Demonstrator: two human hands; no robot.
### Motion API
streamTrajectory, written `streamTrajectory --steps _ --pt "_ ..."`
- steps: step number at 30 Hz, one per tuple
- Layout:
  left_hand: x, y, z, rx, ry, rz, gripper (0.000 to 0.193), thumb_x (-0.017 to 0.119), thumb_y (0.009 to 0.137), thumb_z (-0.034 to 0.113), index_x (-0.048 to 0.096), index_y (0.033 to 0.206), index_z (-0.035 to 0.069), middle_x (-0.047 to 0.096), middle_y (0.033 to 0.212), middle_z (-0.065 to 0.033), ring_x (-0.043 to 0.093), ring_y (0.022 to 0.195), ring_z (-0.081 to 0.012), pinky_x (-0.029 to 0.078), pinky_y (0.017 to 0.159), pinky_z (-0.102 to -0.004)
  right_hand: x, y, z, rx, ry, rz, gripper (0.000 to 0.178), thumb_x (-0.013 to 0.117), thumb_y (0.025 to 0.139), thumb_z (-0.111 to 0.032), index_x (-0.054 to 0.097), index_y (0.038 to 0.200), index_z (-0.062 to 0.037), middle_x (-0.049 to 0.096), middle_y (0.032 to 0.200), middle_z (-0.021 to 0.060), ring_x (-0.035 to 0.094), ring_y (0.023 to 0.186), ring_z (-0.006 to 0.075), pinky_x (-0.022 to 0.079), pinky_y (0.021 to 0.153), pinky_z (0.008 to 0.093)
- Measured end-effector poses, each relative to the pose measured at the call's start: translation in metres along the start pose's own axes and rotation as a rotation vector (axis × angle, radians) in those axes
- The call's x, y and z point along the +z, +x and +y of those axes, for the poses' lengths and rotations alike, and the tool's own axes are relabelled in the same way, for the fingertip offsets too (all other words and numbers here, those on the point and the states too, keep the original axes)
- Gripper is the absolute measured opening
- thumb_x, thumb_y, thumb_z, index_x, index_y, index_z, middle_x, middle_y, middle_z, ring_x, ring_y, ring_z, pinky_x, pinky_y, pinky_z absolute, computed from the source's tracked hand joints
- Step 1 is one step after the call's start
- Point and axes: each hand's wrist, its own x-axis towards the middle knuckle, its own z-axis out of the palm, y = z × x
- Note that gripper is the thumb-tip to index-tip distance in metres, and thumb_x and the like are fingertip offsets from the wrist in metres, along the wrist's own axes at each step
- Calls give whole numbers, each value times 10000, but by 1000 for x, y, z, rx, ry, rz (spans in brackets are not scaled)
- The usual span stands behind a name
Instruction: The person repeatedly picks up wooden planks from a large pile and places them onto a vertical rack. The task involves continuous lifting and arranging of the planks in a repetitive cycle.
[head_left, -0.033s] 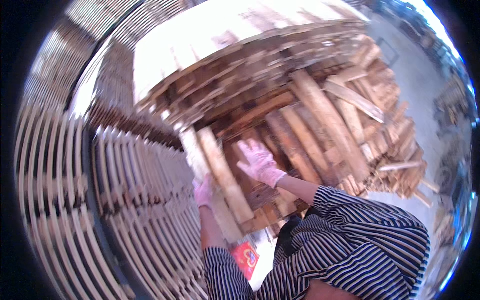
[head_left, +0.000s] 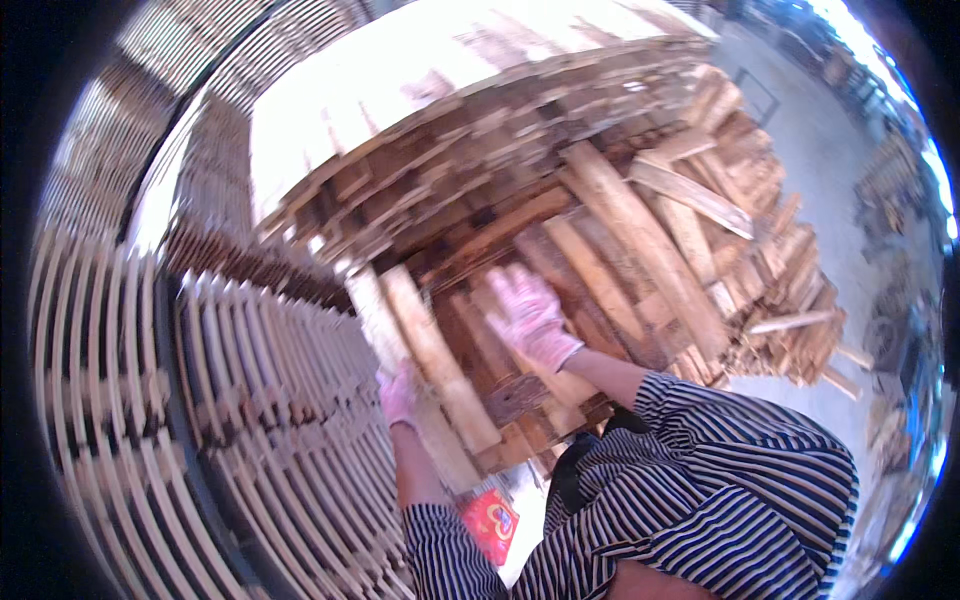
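Note:
Both my hands wear pale pink gloves. My left hand [head_left: 398, 395] grips the outer edge of the leftmost pale plank [head_left: 372, 312], its fingers partly hidden and slightly blurred. A second light plank [head_left: 437, 358] lies alongside, to the right of that one. My right hand [head_left: 533, 320] is held with fingers spread above several brown boards [head_left: 480, 320] in the middle of the pile; nothing is in it. Whether its palm touches the wood I cannot tell. A thick long board [head_left: 650, 250] slants across the pile to the right of this hand.
Beyond the boards rises a tall stack of planks [head_left: 480, 130] with a bright top. Slatted wood racks [head_left: 290, 370] stand close on my left. Loose offcuts [head_left: 770, 270] heap up on the right, beside a grey floor [head_left: 800, 120]. Something red [head_left: 491, 525] lies below, near my left sleeve.
My right hand has shifted a little to the right over the boards. The whole view has moved slightly, while my left hand stays at the leftmost plank.

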Motion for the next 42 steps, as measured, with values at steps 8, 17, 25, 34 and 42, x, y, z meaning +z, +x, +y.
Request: streamTrajectory --steps 8,17,25,34,42 --pt "46 5 11 21 223 -178 558 681 961 307 465 1358 -21 660 1136 -108 613 1016 -214 498 883 -359 -136 -34 252 375 -565 189 834 753 812 -467 395 1530 -240 485 1420 184 503 1286 381 457 1037 499" --pt "84 -10 26 -19 561 -183 682 589 1026 301 279 1524 -47 546 1381 -170 557 1260 -290 472 1032 -345 -111 -52 147 410 -429 61 838 750 775 -514 417 1516 -309 520 1267 152 541 1189 342 521 952 435" --pt "-113 87 -37 151 394 -64 790 604 975 503 376 1447 -87 465 1415 -169 431 1286 -346 378 1116 -402 -8 -28 -126 18 56 -118 784 677 854 -561 419 1517 -230 462 1414 206 518 1248 379 491 987 504" --pt "50 -6 28 113 704 -79 789 652 920 544 439 1417 -31 656 1251 -226 619 1177 -345 466 987 -416 42 13 -61 -108 78 -270 707 588 927 -468 388 1526 -151 425 1506 235 484 1315 400 435 1055 501" --pt "19 3 19 134 606 -107 988 687 899 548 287 1517 -110 491 1471 -215 482 1332 -314 387 1102 -378 16 -54 28 333 -105 -182 994 739 797 -457 240 1591 -126 355 1534 272 410 1368 436 439 1013 581"
